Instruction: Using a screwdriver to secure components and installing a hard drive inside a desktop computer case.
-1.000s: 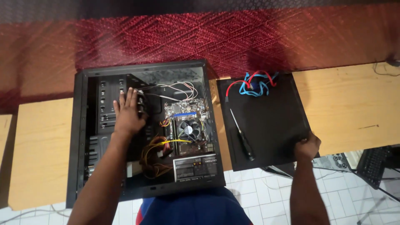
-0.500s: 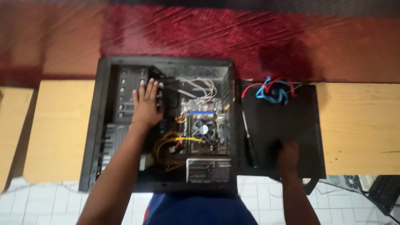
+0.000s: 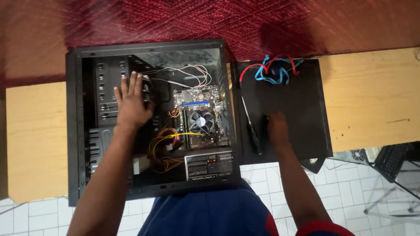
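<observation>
Head view: screwdriver (image 3: pixel 252 126) lies just left of right hand's (image 3: pixel 277 126) released grip.

Black computer case (image 3: pixel 78 131), red and blue cables (image 3: pixel 271 70), dark-red patterned carpet (image 3: pixel 218 22).

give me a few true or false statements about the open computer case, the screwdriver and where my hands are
1. The left hand rests flat inside the open computer case. True.
2. The right hand holds the screwdriver in the air. False: the screwdriver lies on the black side panel, beside that hand.
3. Red and blue cables lie on the panel's far end. True.
4. The case stands on the tiled floor. False: it lies on a wooden table.
</observation>
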